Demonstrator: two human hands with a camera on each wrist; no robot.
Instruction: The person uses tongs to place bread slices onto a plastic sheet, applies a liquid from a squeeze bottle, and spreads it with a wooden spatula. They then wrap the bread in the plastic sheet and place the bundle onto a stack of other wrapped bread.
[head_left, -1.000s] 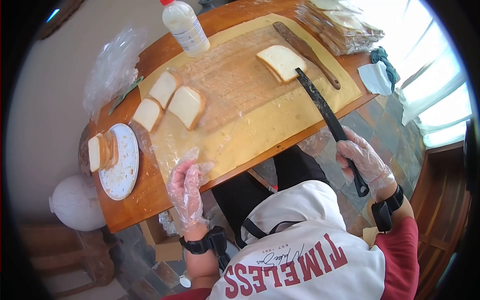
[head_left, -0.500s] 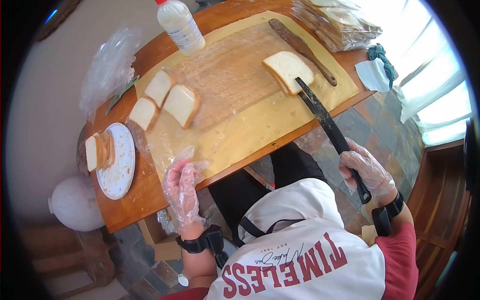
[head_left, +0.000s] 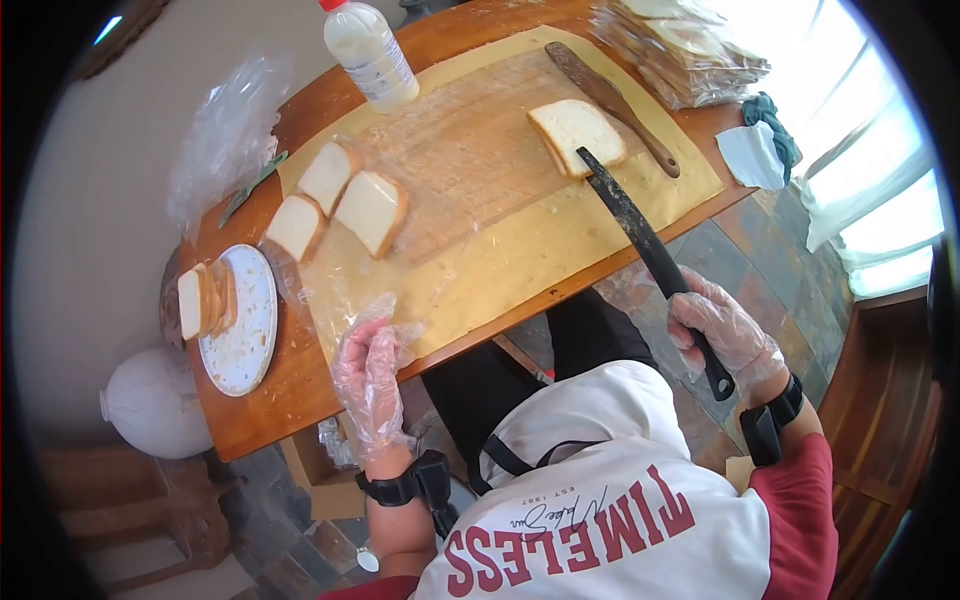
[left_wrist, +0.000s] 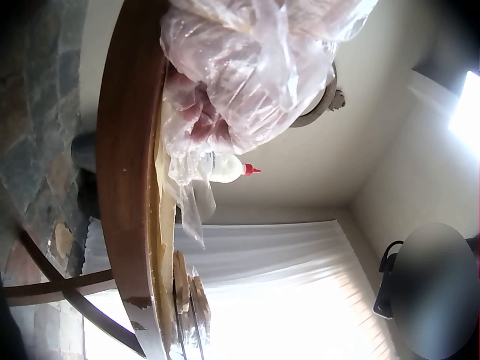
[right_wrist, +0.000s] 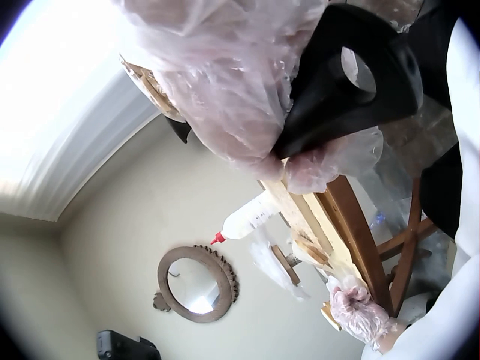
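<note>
In the head view, the right hand (head_left: 727, 325), in a clear plastic glove, grips black tongs (head_left: 640, 232) by the handle end. The tongs' tip overlaps the near edge of a bread slice (head_left: 578, 136) at the board's right; whether an arm lies beneath it is hidden. The gloved left hand (head_left: 369, 385) is at the table's front edge, fingers loosely bent, holding nothing. Beyond it three bread pieces (head_left: 371, 213) lie close together on the left side of the yellow sheet (head_left: 520, 262). In the right wrist view, the right hand (right_wrist: 225, 82) wraps the tongs' handle (right_wrist: 345, 75).
A red-capped bottle (head_left: 372, 62) stands at the back. A brown wooden utensil (head_left: 612, 105) lies right of the slice. Stacked bagged bread (head_left: 680, 60) sits at the back right, beside cloths (head_left: 757, 150). At the left are a white plate (head_left: 245, 345) with bread and clear plastic bags (head_left: 225, 140).
The single slice shifted right and looked tilted up between the tongs' arms half a second ago; now it lies flatter. The tongs' arms look closer together. The left hand has barely moved.
</note>
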